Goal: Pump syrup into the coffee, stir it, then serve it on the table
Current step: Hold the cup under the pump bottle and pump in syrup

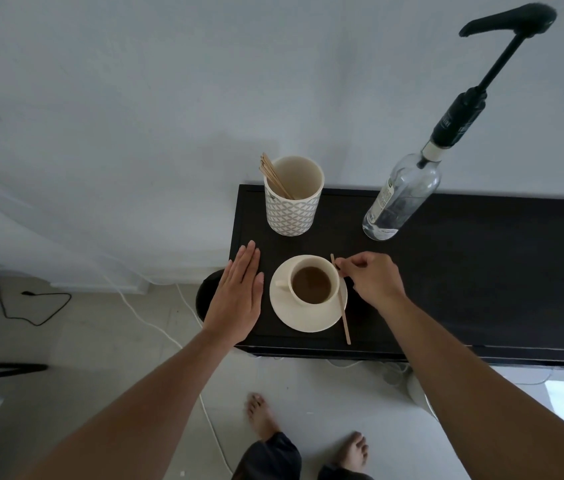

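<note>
A cream cup of brown coffee (311, 285) stands on a cream saucer (303, 320) near the front left of the black table (464, 271). A wooden stir stick (342, 308) lies across the saucer's right rim, its far end pinched by my right hand (372, 278) beside the cup. My left hand (237, 299) rests flat on the table left of the saucer, fingers together, holding nothing. The clear syrup bottle (400, 199) with a tall black pump (509, 20) stands behind, to the right.
A patterned holder (292, 209) with several wooden sticks stands at the table's back left. Past the table's left edge sit a dark round bin (206, 296) and cables on the floor. My bare feet are below the table's front edge.
</note>
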Demonstrator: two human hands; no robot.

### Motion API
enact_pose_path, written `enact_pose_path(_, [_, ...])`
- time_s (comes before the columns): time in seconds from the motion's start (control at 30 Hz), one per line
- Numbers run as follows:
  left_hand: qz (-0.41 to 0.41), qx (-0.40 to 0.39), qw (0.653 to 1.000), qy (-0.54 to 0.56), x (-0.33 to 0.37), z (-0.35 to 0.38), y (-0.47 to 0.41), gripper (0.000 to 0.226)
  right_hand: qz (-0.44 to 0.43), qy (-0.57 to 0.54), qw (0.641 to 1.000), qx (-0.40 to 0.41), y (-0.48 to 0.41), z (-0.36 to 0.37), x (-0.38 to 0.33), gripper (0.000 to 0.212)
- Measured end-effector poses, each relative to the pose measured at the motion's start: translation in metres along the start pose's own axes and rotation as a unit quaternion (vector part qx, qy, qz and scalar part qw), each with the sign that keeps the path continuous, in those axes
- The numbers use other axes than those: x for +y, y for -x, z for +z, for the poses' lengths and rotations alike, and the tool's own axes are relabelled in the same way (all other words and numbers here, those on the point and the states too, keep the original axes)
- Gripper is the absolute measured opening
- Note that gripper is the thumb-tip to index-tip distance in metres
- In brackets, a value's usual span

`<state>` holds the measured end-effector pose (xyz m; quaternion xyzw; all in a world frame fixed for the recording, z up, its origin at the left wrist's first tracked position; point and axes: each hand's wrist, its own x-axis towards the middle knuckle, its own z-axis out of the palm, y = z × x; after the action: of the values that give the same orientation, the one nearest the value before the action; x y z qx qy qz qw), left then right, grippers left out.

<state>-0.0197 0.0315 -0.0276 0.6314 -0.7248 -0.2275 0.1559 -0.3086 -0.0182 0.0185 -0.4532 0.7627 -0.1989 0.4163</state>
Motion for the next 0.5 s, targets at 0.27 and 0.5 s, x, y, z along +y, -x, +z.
enact_pose_path(0.27, [0.018,-0.022,0.987,0.158,0.026,-0.019,0.004,0.084,-0.014,-0.007,1.0,0.005,0.018,-0.023,-0.007,0.024])
enact_pose_path(0.5, [0.057,-0.071,0.98,0.179,0.046,-0.01,-0.004,0.106,-0.113,0.03,0.993,0.029,0.042,-0.047,-0.03,0.024])
